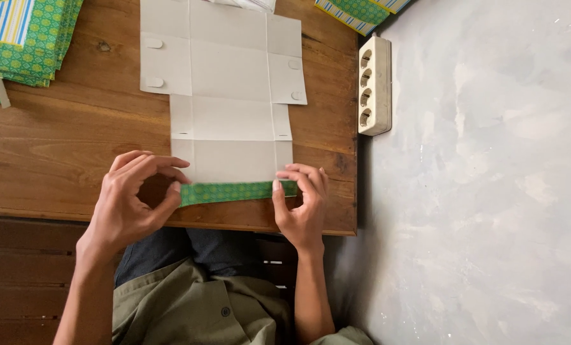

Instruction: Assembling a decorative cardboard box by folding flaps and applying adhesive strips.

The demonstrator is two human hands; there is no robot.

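We see a flat, die-cut sheet of pale grey cardboard, an unfolded box blank with its plain side up, lying on the brown wooden table and reaching to its near edge. The nearest flap is turned back over the sheet, so a green patterned strip of the printed face shows just inside that edge. Our left hand pinches the strip's left end between thumb and curled fingers; our right hand presses fingertips and thumb on its right end. We judge both hold narrowly so the fold stays straight along the crease. A stack of green patterned sheets sits at the far left corner, more lie at the far right corner, and a cream power strip rests beyond the table's right edge.
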